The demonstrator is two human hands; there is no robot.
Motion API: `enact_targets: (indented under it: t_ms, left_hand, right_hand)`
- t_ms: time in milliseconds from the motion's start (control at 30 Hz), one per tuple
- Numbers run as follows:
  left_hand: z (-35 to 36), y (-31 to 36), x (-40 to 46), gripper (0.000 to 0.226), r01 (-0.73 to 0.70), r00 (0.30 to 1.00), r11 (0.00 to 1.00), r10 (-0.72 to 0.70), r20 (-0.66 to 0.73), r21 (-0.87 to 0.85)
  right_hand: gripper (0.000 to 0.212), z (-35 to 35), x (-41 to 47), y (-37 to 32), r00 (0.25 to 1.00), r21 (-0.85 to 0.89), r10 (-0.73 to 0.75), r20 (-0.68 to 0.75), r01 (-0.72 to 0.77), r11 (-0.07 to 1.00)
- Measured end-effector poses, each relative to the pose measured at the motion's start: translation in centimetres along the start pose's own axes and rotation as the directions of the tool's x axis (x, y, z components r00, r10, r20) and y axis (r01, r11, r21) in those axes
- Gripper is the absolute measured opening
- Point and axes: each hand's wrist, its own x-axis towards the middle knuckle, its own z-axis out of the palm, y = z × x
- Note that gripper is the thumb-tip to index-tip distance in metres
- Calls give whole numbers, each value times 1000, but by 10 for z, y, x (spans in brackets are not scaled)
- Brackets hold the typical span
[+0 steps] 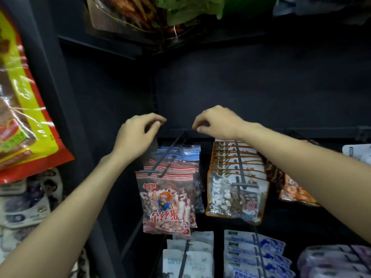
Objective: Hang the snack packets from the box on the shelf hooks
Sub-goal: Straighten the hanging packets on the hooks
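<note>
Packets: red-striped clear plastic candy packets [166,201] hang on the left grey metal hook [168,152]; orange-edged clear pouches [234,195] on the right hook [240,163]. Left hand [138,133], right hand [216,123]: fingers curled at the rear rail, grasp unclear. Box unseen; remainder unknown.

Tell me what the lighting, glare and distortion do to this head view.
Head view: dim overall, the back panel nearly black; glare streaks the big red and yellow bag at left; wide-angle bending bows the frame edges; the monkey candy packet reads sharp, while the lower white packets look soft.
</note>
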Motion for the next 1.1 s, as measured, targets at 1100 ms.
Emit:
enact_targets:
  t_ms: [1100]
  left_hand:
    - [74,125,-92,52,-162,941,983,130,311,81]
  right_hand:
    - [32,37,-167,13,975,51,156,-160,-149,987]
